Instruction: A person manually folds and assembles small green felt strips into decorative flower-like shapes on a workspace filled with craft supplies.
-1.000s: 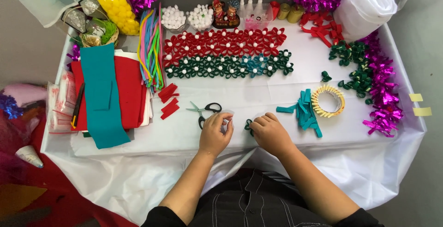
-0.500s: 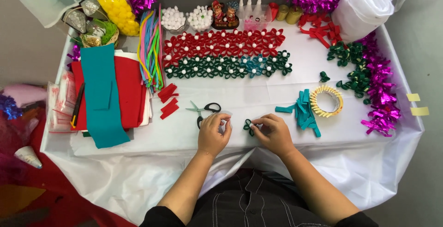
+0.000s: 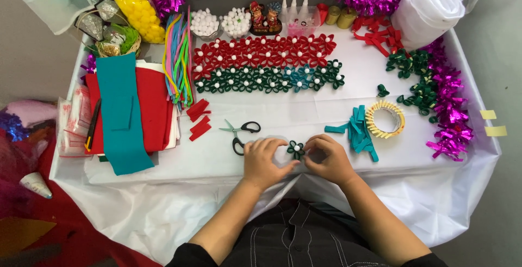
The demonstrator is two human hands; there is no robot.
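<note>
Near the table's (image 3: 380,169) front edge, left hand (image 3: 265,162) and right hand (image 3: 328,160) pinch a small green felt flower (image 3: 295,149) between fingertips, seemingly over a clear lid; black-handled scissors (image 3: 241,133) lie just beside.

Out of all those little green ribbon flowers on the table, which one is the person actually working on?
The single green flower between the fingertips of both hands, at the table's near edge. The other green flowers lie in a row further back, untouched.

green felt flower (image 3: 295,148) partly hidden by fingers, white roll (image 3: 427,7) cut off at top edge
</note>
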